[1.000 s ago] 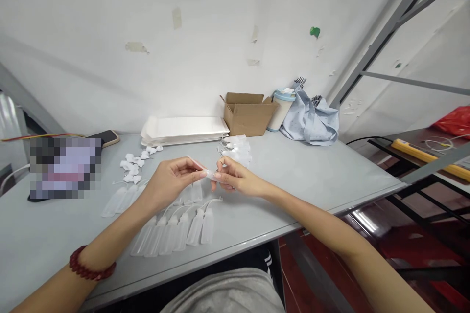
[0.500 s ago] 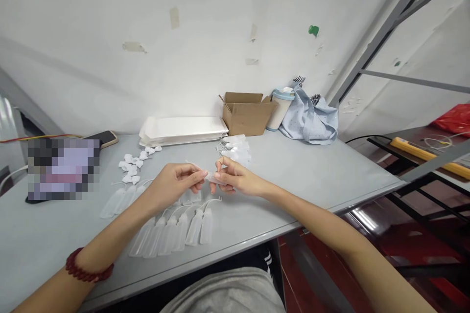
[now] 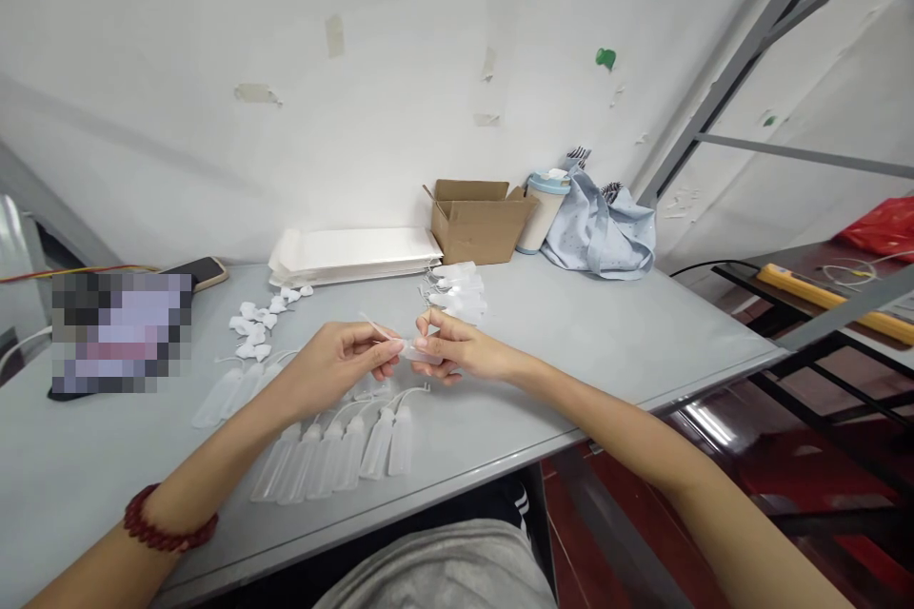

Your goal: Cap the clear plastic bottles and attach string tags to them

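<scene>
Above the grey table, my left hand (image 3: 353, 360) and my right hand (image 3: 457, 347) meet on one small translucent plastic bottle (image 3: 412, 349). The fingers of my left hand pinch its neck end, where a thin white tube sticks out up and to the left. My right thumb and fingers close round the bottle's body and hide much of it. Below my hands lies a row of similar bottles (image 3: 332, 461) with thin white curved tubes at their tops. Further such bottles (image 3: 228, 395) lie left of my left forearm, and another pile of bottles (image 3: 461, 290) lies beyond my right hand.
Small white pieces (image 3: 253, 328) lie in a cluster on the left, near a phone (image 3: 204, 271) and a blurred-out item (image 3: 121, 333). Along the wall are a white flat stack (image 3: 357, 252), an open cardboard box (image 3: 478, 228), a lidded cup (image 3: 544, 214) and a blue cloth bag (image 3: 604, 233).
Both hands stay almost in place on the bottle. The right fingers have closed in slightly round it, and the thin tube shows more clearly above my left hand.
</scene>
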The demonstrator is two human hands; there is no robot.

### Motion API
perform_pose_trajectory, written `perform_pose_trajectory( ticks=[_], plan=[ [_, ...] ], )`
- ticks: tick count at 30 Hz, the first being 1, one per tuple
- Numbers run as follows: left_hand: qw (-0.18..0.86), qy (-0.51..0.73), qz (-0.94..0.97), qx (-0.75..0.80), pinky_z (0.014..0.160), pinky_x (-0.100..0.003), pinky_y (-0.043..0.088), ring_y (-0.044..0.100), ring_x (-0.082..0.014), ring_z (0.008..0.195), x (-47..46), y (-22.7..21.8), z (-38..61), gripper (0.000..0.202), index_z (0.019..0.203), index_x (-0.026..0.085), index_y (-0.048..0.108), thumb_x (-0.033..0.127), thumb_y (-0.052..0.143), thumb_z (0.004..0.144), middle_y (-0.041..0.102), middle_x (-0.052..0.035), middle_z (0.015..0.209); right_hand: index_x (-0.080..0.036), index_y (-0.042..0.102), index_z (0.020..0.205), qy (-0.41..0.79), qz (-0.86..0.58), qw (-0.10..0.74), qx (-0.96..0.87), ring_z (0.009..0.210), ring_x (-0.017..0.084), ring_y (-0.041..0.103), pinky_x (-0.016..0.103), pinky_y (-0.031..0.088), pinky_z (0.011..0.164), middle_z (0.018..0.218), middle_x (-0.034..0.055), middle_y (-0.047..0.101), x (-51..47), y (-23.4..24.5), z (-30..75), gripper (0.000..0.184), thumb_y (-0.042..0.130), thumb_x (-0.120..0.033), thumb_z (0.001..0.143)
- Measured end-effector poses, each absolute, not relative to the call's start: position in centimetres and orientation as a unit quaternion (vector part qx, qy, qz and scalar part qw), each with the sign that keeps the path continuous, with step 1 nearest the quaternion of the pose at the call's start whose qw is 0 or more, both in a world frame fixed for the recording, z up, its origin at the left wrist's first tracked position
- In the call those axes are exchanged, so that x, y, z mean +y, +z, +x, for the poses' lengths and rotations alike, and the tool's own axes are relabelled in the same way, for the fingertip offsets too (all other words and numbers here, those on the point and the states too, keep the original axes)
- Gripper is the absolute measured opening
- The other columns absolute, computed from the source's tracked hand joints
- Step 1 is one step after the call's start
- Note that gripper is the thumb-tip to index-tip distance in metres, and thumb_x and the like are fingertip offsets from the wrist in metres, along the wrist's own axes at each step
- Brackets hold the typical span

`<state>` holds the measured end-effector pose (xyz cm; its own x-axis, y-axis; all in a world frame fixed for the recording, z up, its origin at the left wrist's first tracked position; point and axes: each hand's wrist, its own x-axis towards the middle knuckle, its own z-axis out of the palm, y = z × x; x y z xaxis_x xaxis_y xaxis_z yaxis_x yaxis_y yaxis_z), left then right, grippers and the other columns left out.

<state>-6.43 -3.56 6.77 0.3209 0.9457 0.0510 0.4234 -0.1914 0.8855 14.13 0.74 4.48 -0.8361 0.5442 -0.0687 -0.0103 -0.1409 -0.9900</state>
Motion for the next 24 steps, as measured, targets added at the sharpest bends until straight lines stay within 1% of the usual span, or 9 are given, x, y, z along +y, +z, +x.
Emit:
perform_pose_trajectory(
  ticks=[3, 5, 7, 9, 11, 12, 15, 21, 24],
  plan=[
    [0.421, 0.319, 0.698, 0.484, 0.063, -0.028, 0.054, 0.064, -0.0164, 0.061, -3.7, 6.8, -6.3, 0.032, 0.079, 0.019, 0.071, 0.049, 0.06, 0.08, 0.068, -0.0015, 0.064, -0.025, 0.03, 0.089, 0.731, -0.201, 0.186, -0.624, 0.047, 0.006, 0.037, 0.019, 0.025, 0.045, 0.064, -0.0064, 0.056, 0.7, 4.4, 14.1, 0.038, 0.057, -0.052, 0.086],
    [0.429, 0.327, 0.686, 0.488, 0.062, -0.028, 0.053, 0.064, -0.0162, 0.059, -3.6, 6.7, -6.2, 0.032, 0.075, 0.018, 0.069, 0.049, 0.061, 0.079, 0.067, -0.0014, 0.062, -0.025, 0.031, 0.094, 0.707, -0.2, 0.2, -0.648, 0.045, 0.006, 0.035, 0.02, 0.028, 0.045, 0.068, -0.0055, 0.059, 0.7, 4.3, 14.0, 0.038, 0.056, -0.053, 0.086],
    [0.437, 0.347, 0.661, 0.502, 0.061, -0.029, 0.053, 0.063, -0.0162, 0.057, -3.5, 6.6, -6.3, 0.032, 0.069, 0.017, 0.066, 0.048, 0.063, 0.078, 0.066, -0.0018, 0.061, -0.024, 0.037, 0.097, 0.628, -0.227, 0.251, -0.701, 0.048, 0.007, 0.038, 0.021, 0.032, 0.047, 0.071, -0.0048, 0.058, 0.6, 4.1, 13.9, 0.04, 0.062, -0.051, 0.083],
    [0.439, 0.366, 0.635, 0.519, 0.061, -0.029, 0.053, 0.063, -0.0162, 0.056, -3.3, 6.4, -6.5, 0.033, 0.064, 0.017, 0.065, 0.047, 0.065, 0.077, 0.066, -0.0023, 0.061, -0.021, 0.045, 0.097, 0.507, -0.267, 0.317, -0.756, 0.056, 0.008, 0.044, 0.022, 0.036, 0.052, 0.073, -0.0036, 0.055, 0.6, 3.9, 13.8, 0.038, 0.067, -0.047, 0.08],
    [0.435, 0.372, 0.63, 0.525, 0.062, -0.029, 0.053, 0.064, -0.0163, 0.057, -3.3, 6.4, -6.6, 0.032, 0.065, 0.017, 0.065, 0.047, 0.065, 0.077, 0.067, -0.0024, 0.062, -0.018, 0.052, 0.093, 0.415, -0.291, 0.36, -0.783, 0.059, 0.01, 0.046, 0.023, 0.037, 0.055, 0.07, -0.0028, 0.053, 0.5, 3.7, 13.8, 0.032, 0.067, -0.045, 0.081],
    [0.429, 0.37, 0.638, 0.522, 0.063, -0.029, 0.053, 0.064, -0.0163, 0.057, -3.4, 6.4, -6.6, 0.031, 0.067, 0.017, 0.066, 0.047, 0.065, 0.077, 0.068, -0.0023, 0.063, -0.018, 0.054, 0.092, 0.4, -0.296, 0.365, -0.787, 0.058, 0.01, 0.047, 0.024, 0.038, 0.054, 0.067, -0.0029, 0.052, 0.5, 3.7, 13.8, 0.03, 0.064, -0.045, 0.083],
    [0.378, 0.362, 0.683, 0.509, 0.062, -0.027, 0.051, 0.062, -0.0154, 0.058, -3.7, 6.3, -6.5, 0.029, 0.072, 0.019, 0.067, 0.046, 0.061, 0.081, 0.067, -0.0009, 0.064, -0.016, 0.056, 0.09, 0.438, -0.301, 0.345, -0.774, 0.048, 0.009, 0.045, 0.023, 0.035, 0.048, 0.057, -0.0051, 0.05, 0.5, 3.8, 14.1, 0.031, 0.061, -0.047, 0.085],
    [0.216, 0.371, 0.763, 0.484, 0.062, -0.025, 0.046, 0.059, -0.0149, 0.062, -4.1, 5.9, -5.7, 0.025, 0.076, 0.021, 0.066, 0.041, 0.054, 0.084, 0.066, -0.0006, 0.065, -0.017, 0.051, 0.075, 0.612, -0.288, 0.287, -0.679, 0.039, 0.006, 0.041, 0.021, 0.032, 0.039, 0.053, -0.0071, 0.047, 1.1, 4.3, 14.4, 0.038, 0.059, -0.053, 0.084],
    [0.23, 0.384, 0.747, 0.492, 0.062, -0.025, 0.048, 0.061, -0.0161, 0.064, -4.2, 6.2, -5.6, 0.026, 0.077, 0.02, 0.067, 0.043, 0.055, 0.082, 0.068, -0.0026, 0.071, -0.017, 0.05, 0.073, 0.635, -0.279, 0.292, -0.658, 0.039, 0.006, 0.042, 0.022, 0.036, 0.04, 0.055, -0.0067, 0.049, 1.2, 4.3, 14.2, 0.042, 0.061, -0.057, 0.081]
  ],
)
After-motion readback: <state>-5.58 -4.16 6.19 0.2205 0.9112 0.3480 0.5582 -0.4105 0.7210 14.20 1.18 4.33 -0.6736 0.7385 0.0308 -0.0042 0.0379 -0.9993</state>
